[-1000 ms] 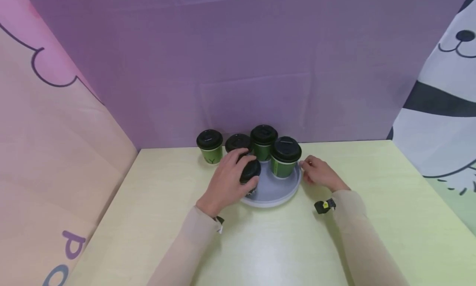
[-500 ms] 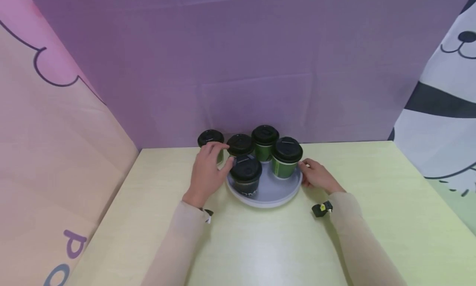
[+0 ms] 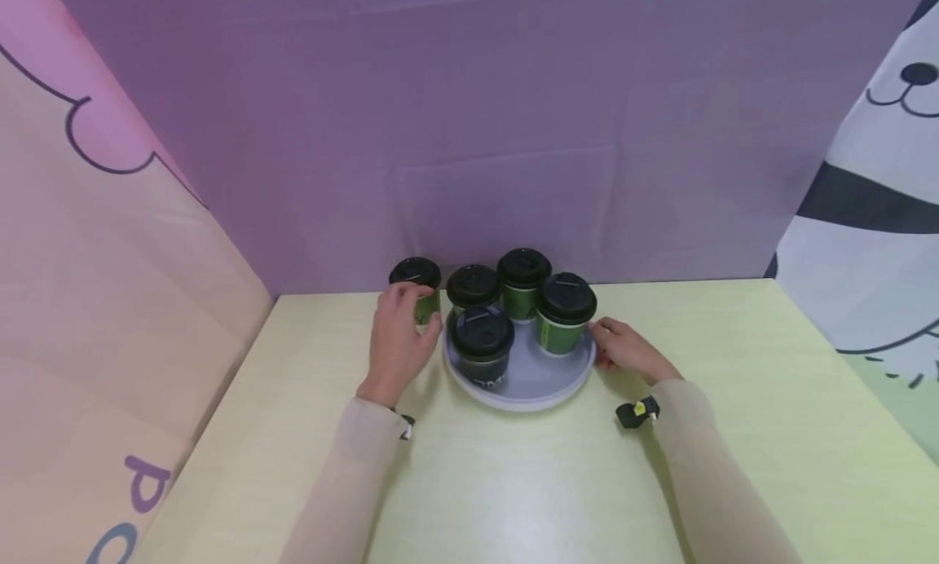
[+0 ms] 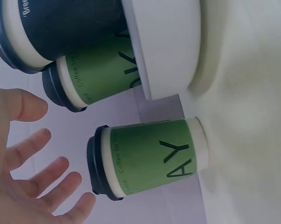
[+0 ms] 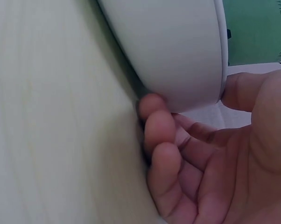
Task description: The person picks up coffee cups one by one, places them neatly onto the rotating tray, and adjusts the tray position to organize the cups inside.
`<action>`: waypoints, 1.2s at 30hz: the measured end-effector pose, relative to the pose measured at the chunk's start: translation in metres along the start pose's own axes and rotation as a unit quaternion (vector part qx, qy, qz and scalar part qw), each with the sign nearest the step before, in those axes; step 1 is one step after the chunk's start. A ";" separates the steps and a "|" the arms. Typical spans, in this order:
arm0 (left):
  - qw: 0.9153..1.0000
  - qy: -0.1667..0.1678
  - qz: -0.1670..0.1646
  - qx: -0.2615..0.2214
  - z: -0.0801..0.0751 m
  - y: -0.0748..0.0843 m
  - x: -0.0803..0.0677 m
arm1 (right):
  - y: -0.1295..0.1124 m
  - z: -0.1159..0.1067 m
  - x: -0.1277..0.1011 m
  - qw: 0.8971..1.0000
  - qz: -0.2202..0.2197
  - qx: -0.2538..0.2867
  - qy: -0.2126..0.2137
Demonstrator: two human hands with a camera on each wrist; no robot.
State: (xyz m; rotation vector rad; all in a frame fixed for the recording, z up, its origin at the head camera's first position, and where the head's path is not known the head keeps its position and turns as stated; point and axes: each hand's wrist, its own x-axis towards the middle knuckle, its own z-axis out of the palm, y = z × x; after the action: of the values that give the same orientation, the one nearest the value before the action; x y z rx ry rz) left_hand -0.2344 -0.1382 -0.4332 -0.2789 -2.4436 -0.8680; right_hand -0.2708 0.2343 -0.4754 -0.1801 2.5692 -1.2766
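Cup point(image 3: 416, 291) beside tray point(image 3: 546, 385) rim

The tray point(image 3: 557, 378) is pale grey-white. On it stand three green cups with black lids point(image 3: 563, 313) and, at its near left, a dark navy cup point(image 3: 482, 345) with a black lid and pale lettering. Left of the tray, off it, a green cup point(image 3: 418, 291) bears dark letters "AY", a white rim band and a black lid. The bench point(image 3: 513, 482) under the tray is pale yellow. Behind the tray hangs a plain purple backdrop point(image 3: 469, 124).
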 end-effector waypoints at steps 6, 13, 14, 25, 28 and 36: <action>1.000 0.001 -0.024 0.002 0.001 -0.007 0.001 | 0.002 0.000 0.001 1.000 -0.003 0.002 -0.006; 0.999 -0.002 -0.050 -0.003 0.006 -0.008 0.007 | 0.003 -0.004 -0.002 1.000 0.006 0.005 -0.010; 0.999 -0.001 -0.051 -0.002 0.006 -0.008 0.008 | 0.002 -0.003 -0.003 1.000 0.006 0.006 -0.011; 0.996 -0.043 -0.078 0.017 0.010 -0.024 0.038 | 0.000 0.001 -0.003 0.999 0.006 0.033 -0.014; 0.994 -0.061 -0.092 0.025 0.011 -0.029 0.047 | 0.001 0.002 -0.004 0.999 0.008 0.038 -0.016; 0.984 -0.110 -0.137 0.037 0.013 -0.037 0.061 | 0.003 0.002 -0.005 0.999 0.014 0.033 -0.017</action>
State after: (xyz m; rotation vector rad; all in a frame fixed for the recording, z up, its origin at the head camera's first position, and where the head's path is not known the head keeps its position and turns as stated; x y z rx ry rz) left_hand -0.3041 -0.1578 -0.4277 -0.0103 -2.7585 -0.8974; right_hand -0.2650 0.2354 -0.4779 -0.1515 2.4883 -1.3328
